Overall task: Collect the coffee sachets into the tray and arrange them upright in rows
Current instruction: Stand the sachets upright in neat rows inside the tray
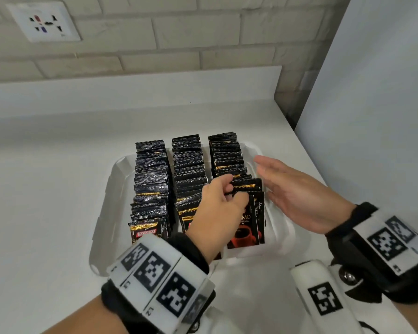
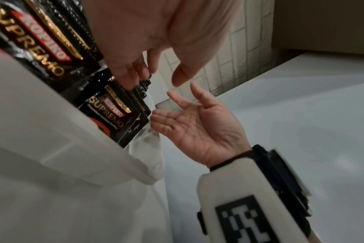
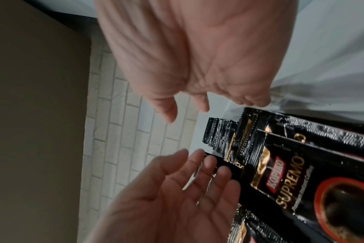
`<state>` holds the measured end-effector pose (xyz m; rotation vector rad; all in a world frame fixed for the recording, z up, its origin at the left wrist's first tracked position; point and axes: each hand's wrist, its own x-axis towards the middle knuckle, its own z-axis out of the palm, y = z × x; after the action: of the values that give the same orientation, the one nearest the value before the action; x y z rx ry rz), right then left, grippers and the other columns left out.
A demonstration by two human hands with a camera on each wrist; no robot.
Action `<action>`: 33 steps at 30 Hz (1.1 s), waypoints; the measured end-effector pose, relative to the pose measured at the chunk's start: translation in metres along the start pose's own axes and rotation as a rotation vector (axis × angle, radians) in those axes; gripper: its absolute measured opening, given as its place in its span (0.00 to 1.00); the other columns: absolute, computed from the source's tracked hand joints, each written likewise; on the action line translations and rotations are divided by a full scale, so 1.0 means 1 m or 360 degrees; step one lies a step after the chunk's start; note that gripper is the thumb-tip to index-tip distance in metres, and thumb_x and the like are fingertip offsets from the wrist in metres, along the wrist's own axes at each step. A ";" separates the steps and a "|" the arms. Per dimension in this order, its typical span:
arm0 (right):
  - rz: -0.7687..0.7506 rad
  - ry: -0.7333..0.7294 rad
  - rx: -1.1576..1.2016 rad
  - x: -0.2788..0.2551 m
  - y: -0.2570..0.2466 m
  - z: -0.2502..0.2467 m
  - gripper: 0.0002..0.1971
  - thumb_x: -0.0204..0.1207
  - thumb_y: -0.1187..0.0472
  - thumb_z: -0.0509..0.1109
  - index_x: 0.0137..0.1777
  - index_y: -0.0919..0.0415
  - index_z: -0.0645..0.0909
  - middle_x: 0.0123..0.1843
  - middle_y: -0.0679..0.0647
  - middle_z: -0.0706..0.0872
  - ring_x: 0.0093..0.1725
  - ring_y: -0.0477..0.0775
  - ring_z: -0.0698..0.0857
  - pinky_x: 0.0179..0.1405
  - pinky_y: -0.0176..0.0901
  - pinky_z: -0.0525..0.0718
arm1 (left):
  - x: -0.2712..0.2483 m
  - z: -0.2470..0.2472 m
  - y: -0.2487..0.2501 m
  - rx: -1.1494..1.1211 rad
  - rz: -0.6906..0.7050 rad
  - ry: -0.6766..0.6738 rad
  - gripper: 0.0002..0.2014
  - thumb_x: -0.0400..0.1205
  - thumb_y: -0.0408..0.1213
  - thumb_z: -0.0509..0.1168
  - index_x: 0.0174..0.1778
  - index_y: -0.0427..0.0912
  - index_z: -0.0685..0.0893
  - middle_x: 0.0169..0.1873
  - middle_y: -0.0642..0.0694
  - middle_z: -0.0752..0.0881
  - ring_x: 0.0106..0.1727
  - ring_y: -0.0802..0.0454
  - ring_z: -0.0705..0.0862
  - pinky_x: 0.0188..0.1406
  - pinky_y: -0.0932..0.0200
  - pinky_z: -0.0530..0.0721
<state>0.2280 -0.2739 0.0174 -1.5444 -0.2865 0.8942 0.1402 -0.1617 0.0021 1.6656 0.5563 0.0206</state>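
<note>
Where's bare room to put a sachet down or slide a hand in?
Free: counter left of the tray, and behind it toward the wall. Crowded: three sachet rows packed; left hand and right hand flank the right row.

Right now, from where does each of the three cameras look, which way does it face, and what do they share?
Head: above, facing forward and down at the tray of coffee sachets; both hands and wristbands show.
Left wrist: low beside the tray, facing along the left hand; the open right hand also shows.
Right wrist: facing along the right hand toward the brick wall; the left hand's fingers touch the sachets.
Shared: all views show both hands and the sachets.
</note>
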 end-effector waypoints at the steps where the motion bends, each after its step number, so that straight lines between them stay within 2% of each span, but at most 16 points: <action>1: -0.0016 -0.0002 0.0024 0.001 0.001 0.001 0.22 0.81 0.54 0.58 0.74 0.52 0.65 0.64 0.48 0.81 0.63 0.42 0.79 0.63 0.39 0.74 | 0.001 0.003 0.001 -0.0051 0.0002 0.0036 0.24 0.83 0.38 0.59 0.76 0.47 0.64 0.68 0.51 0.70 0.52 0.66 0.75 0.48 0.79 0.73; 5: -0.0094 -0.0044 0.0011 0.006 0.006 0.005 0.21 0.82 0.48 0.53 0.73 0.54 0.69 0.66 0.50 0.82 0.65 0.46 0.81 0.64 0.44 0.76 | 0.005 0.012 0.004 -0.0170 -0.0005 0.0068 0.31 0.80 0.50 0.58 0.79 0.48 0.59 0.76 0.55 0.63 0.69 0.60 0.71 0.72 0.58 0.67; 6: -0.0092 -0.0048 0.0025 0.007 0.007 0.005 0.22 0.82 0.47 0.52 0.73 0.53 0.69 0.66 0.50 0.82 0.65 0.46 0.81 0.65 0.45 0.76 | 0.006 0.014 0.004 -0.0194 -0.0008 0.0093 0.27 0.82 0.49 0.57 0.77 0.49 0.61 0.73 0.58 0.62 0.69 0.61 0.67 0.73 0.59 0.63; 9: -0.0066 -0.0022 0.0056 0.012 0.011 0.007 0.26 0.80 0.41 0.54 0.75 0.50 0.65 0.68 0.47 0.80 0.67 0.45 0.79 0.70 0.47 0.72 | 0.010 0.017 0.005 -0.0229 -0.0042 0.0139 0.08 0.86 0.42 0.53 0.59 0.58 0.66 0.58 0.60 0.59 0.62 0.65 0.59 0.65 0.65 0.57; 11: -0.0060 -0.0011 0.0085 0.016 0.014 0.008 0.32 0.75 0.35 0.58 0.77 0.48 0.63 0.70 0.46 0.78 0.69 0.45 0.77 0.73 0.50 0.69 | 0.012 0.021 0.006 -0.0228 -0.0061 0.0200 0.04 0.85 0.44 0.54 0.50 0.59 0.65 0.54 0.64 0.64 0.63 0.65 0.62 0.66 0.64 0.59; 12: -0.0042 -0.0008 0.0096 0.018 0.015 0.008 0.35 0.73 0.33 0.59 0.77 0.48 0.63 0.71 0.47 0.78 0.70 0.47 0.76 0.74 0.52 0.69 | 0.013 0.023 0.007 -0.0217 -0.0056 0.0235 0.05 0.82 0.48 0.56 0.51 0.57 0.67 0.56 0.64 0.69 0.64 0.62 0.67 0.69 0.60 0.62; 14: -0.0013 0.0010 0.0102 0.020 0.016 0.011 0.37 0.70 0.31 0.59 0.76 0.48 0.65 0.70 0.49 0.78 0.70 0.50 0.77 0.73 0.55 0.70 | 0.018 0.028 0.005 -0.0245 -0.0042 0.0282 0.21 0.71 0.54 0.55 0.58 0.51 0.71 0.60 0.52 0.77 0.66 0.53 0.74 0.72 0.48 0.69; 18: 0.0050 0.0044 0.0095 0.024 0.026 0.010 0.60 0.46 0.18 0.65 0.80 0.45 0.57 0.79 0.48 0.66 0.77 0.49 0.66 0.76 0.58 0.64 | 0.022 0.032 0.006 -0.0249 -0.0112 0.0353 0.31 0.67 0.56 0.53 0.66 0.47 0.69 0.65 0.46 0.76 0.69 0.47 0.74 0.73 0.43 0.68; 19: 0.0053 0.0060 0.0112 0.025 0.027 0.011 0.59 0.48 0.18 0.64 0.80 0.45 0.58 0.79 0.48 0.67 0.77 0.49 0.67 0.76 0.58 0.64 | 0.023 0.032 0.006 -0.0247 -0.0152 0.0357 0.33 0.69 0.57 0.54 0.70 0.46 0.67 0.68 0.47 0.75 0.71 0.46 0.72 0.74 0.43 0.66; 21: 0.0090 0.0124 0.0137 0.026 0.021 0.017 0.40 0.69 0.26 0.57 0.76 0.48 0.67 0.72 0.51 0.76 0.71 0.49 0.75 0.73 0.55 0.70 | 0.026 0.031 0.003 -0.0234 -0.0241 0.0370 0.30 0.80 0.55 0.55 0.76 0.46 0.61 0.72 0.50 0.69 0.76 0.46 0.67 0.76 0.48 0.62; 23: 0.0115 0.0131 0.0170 0.030 0.022 0.015 0.28 0.80 0.36 0.49 0.71 0.50 0.73 0.65 0.52 0.83 0.64 0.50 0.82 0.63 0.47 0.78 | 0.030 0.030 -0.002 -0.0246 -0.0285 0.0363 0.28 0.85 0.51 0.51 0.80 0.46 0.56 0.74 0.48 0.66 0.78 0.47 0.63 0.76 0.52 0.59; 25: 0.0141 0.0105 0.0220 0.031 0.025 0.011 0.25 0.81 0.38 0.48 0.65 0.48 0.78 0.60 0.53 0.86 0.58 0.49 0.85 0.51 0.42 0.82 | 0.033 0.031 -0.005 -0.0270 -0.0293 0.0361 0.31 0.85 0.53 0.49 0.82 0.46 0.49 0.80 0.48 0.59 0.80 0.49 0.58 0.79 0.51 0.54; 27: 0.0170 0.0052 0.0294 0.029 0.021 0.012 0.23 0.81 0.38 0.47 0.57 0.46 0.80 0.57 0.54 0.88 0.55 0.49 0.86 0.48 0.42 0.82 | 0.034 0.032 -0.004 -0.0298 -0.0285 0.0328 0.33 0.84 0.57 0.48 0.83 0.47 0.48 0.82 0.48 0.54 0.82 0.49 0.54 0.81 0.47 0.51; 30: 0.0201 0.0045 0.0331 0.029 0.018 0.013 0.25 0.80 0.37 0.46 0.55 0.47 0.81 0.54 0.55 0.89 0.52 0.48 0.87 0.47 0.41 0.82 | 0.038 0.033 -0.006 -0.0361 -0.0220 0.0398 0.48 0.68 0.71 0.49 0.82 0.48 0.56 0.80 0.46 0.62 0.80 0.47 0.61 0.79 0.44 0.58; 31: 0.0196 0.0057 0.0343 0.030 0.017 0.013 0.23 0.80 0.38 0.46 0.49 0.46 0.82 0.48 0.53 0.90 0.47 0.45 0.88 0.43 0.38 0.82 | 0.040 0.033 -0.006 -0.0389 -0.0195 0.0435 0.51 0.62 0.73 0.48 0.81 0.48 0.59 0.79 0.46 0.65 0.79 0.47 0.64 0.78 0.44 0.60; 33: 0.0178 0.0124 0.0324 0.032 0.014 0.013 0.20 0.82 0.40 0.47 0.37 0.44 0.76 0.30 0.45 0.88 0.31 0.36 0.85 0.34 0.30 0.81 | 0.042 0.033 -0.007 -0.0416 -0.0188 0.0436 0.52 0.62 0.72 0.47 0.81 0.48 0.58 0.78 0.47 0.65 0.79 0.48 0.63 0.79 0.44 0.59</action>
<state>0.2362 -0.2462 -0.0070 -1.4122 -0.0510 0.9185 0.1856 -0.1759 -0.0231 1.3810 0.8227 0.2290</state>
